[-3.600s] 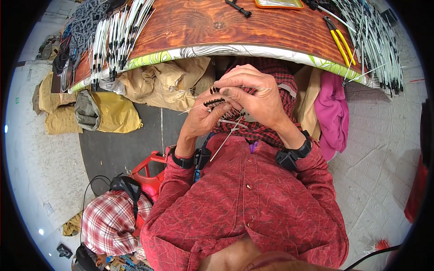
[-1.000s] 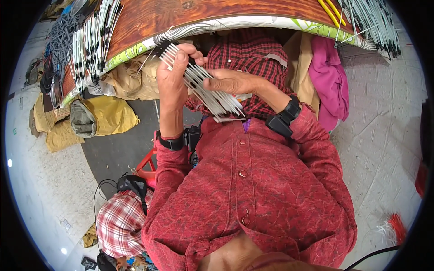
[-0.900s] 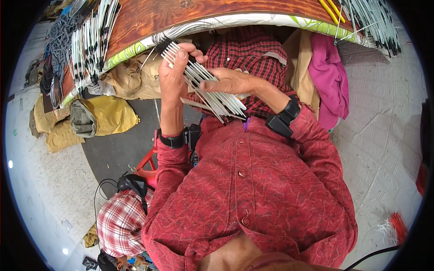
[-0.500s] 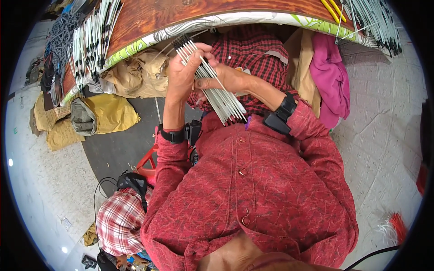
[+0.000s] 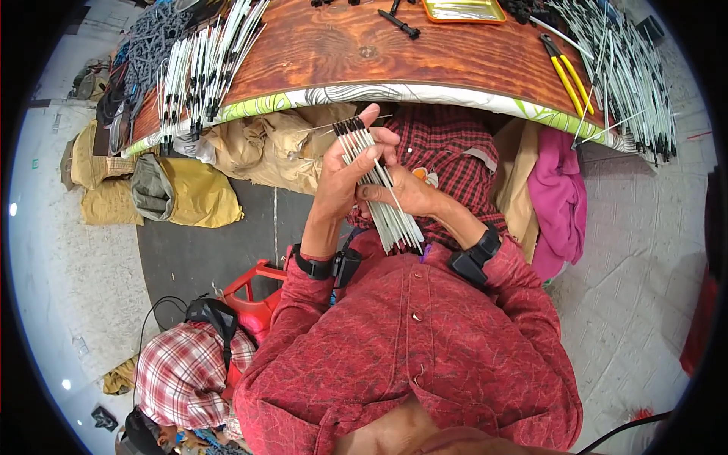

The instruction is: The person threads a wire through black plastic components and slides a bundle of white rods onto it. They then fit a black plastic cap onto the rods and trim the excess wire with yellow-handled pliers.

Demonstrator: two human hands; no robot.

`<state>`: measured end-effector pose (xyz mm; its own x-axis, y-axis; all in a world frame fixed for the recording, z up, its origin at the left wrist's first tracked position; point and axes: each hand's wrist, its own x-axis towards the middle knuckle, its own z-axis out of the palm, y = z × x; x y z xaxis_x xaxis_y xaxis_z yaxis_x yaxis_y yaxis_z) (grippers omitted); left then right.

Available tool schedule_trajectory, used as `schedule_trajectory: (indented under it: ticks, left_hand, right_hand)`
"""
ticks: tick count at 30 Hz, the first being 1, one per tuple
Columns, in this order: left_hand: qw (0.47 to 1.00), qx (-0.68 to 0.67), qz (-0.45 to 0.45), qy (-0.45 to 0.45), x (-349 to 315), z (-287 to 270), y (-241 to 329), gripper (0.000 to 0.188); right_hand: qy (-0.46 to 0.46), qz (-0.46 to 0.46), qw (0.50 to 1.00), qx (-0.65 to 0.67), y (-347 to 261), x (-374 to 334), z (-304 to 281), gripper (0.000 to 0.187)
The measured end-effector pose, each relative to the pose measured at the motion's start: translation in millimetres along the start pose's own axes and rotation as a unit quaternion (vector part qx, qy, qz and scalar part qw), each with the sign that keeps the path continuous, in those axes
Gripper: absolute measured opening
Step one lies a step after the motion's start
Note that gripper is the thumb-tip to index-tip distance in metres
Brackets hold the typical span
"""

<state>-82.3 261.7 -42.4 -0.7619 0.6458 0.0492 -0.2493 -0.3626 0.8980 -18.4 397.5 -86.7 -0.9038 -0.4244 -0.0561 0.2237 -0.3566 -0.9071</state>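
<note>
A bundle of thin white rods (image 5: 396,229) with dark tips slants across my lap, close to my red shirt. My left hand (image 5: 338,176) is closed round its upper part, with the thumb lying over the rods. Lower down, my right hand (image 5: 408,192) grips the same bundle from the other side, its thumb across the rods. The dark upper tips stick out above my left fingers. Some fingers of both hands are hidden behind the bundle.
Ahead is a wooden table (image 5: 326,57). On it are rod piles at left (image 5: 199,76) and right (image 5: 629,87), yellow-handled pliers (image 5: 565,74) and a yellow tray (image 5: 485,22). A red stool (image 5: 259,299) and another person (image 5: 182,371) are at lower left.
The view has tilted, showing more of the tabletop. Both hands and the bundle appear lower and further right in the picture; their grip looks much the same.
</note>
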Motion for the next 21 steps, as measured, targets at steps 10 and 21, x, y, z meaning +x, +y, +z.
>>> schedule_trajectory:
  ticks: [10, 21]
  left_hand:
    - [0.997, -0.065, 0.044, -0.018, -4, 0, 5, 0.074]
    - [0.996, -0.052, -0.049, 0.045, -12, -15, -2, 0.068]
  right_hand:
    - [-0.008, -0.011, 0.999, 0.029, 6, 1, 1, 0.037]
    - [0.022, -0.02, 0.998, 0.064, 7, -6, -4, 0.034]
